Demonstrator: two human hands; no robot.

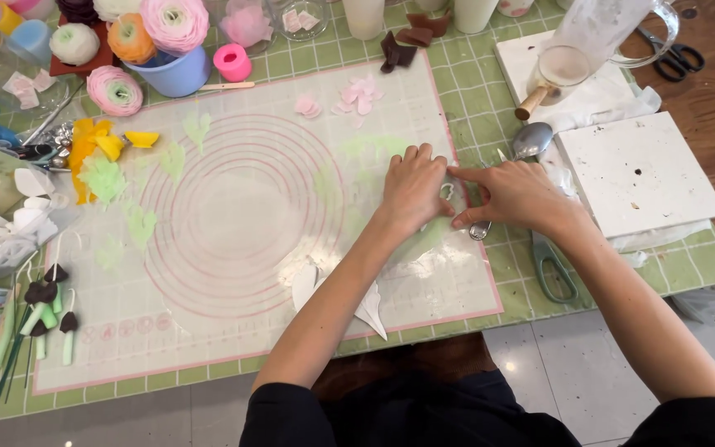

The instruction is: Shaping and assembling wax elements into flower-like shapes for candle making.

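My left hand lies palm down on the right side of a translucent work mat printed with pink circles, pressing on a thin pale green sheet. My right hand sits beside it, fingertips on a small metal cutter between the two hands. A metal tool pokes out under the right palm. Whether the right hand grips the cutter or only presses it is unclear.
Cut green and yellow petals and pink petals lie on the mat. Crafted flowers in a blue cup stand at the back left. White slabs, a spoon, green-handled scissors and black scissors sit to the right.
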